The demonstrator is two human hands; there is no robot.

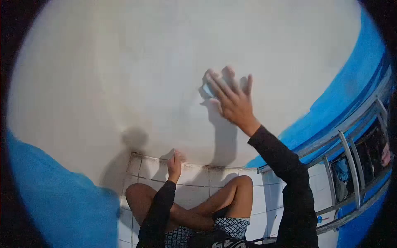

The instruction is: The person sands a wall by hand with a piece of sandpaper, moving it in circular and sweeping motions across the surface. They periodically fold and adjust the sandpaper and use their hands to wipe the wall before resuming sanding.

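My right hand (pixel 236 105) presses against the pale wall (pixel 157 74), its fingers spread over a small light-blue and white piece (pixel 208 90). Only an edge of that piece shows beside the fingers, and its kind cannot be made out. Lower down, my left hand (pixel 174 167) is held up close to the foot of the wall, fingers extended, nothing visible in it. Both arms wear dark sleeves. My crossed legs (pixel 223 198) rest on the floor below, in patterned shorts.
White tiles (pixel 194 175) with dark joints run along the wall's base. Blue paint covers the wall at the lower left (pixel 62 198) and right (pixel 335 95). A grey ladder-like frame (pixel 350 167) stands at the right, with cloths (pixel 341 169) behind its bars.
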